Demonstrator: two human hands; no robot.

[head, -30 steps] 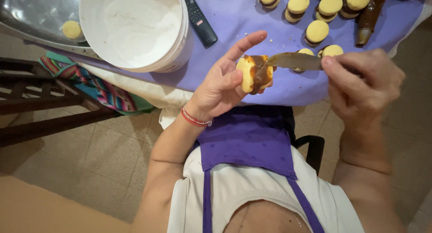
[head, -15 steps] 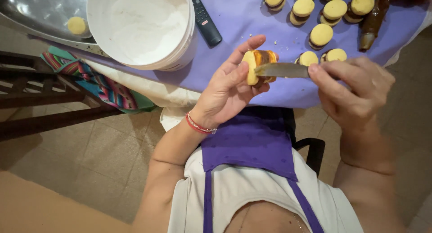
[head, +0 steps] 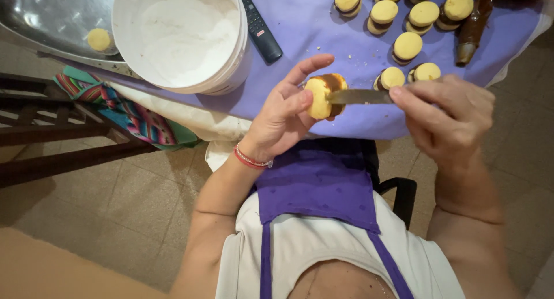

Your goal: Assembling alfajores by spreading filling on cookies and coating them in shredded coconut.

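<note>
Fingers of the left hand [head: 283,117] grip a filled cookie [head: 321,95] (brown filling), right hand [head: 447,117] pinching a knife [head: 359,96] against it.

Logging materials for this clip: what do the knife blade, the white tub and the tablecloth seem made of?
Knife blade: likely steel, grey with a dull sheen. White tub: probably plastic, smooth, thin-rimmed and matte. Tablecloth: purple woven fabric, matte, draping over the table edge.

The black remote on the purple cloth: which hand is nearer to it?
Left. The left hand sits just below the remote; the right hand is farther off to its right.
</note>
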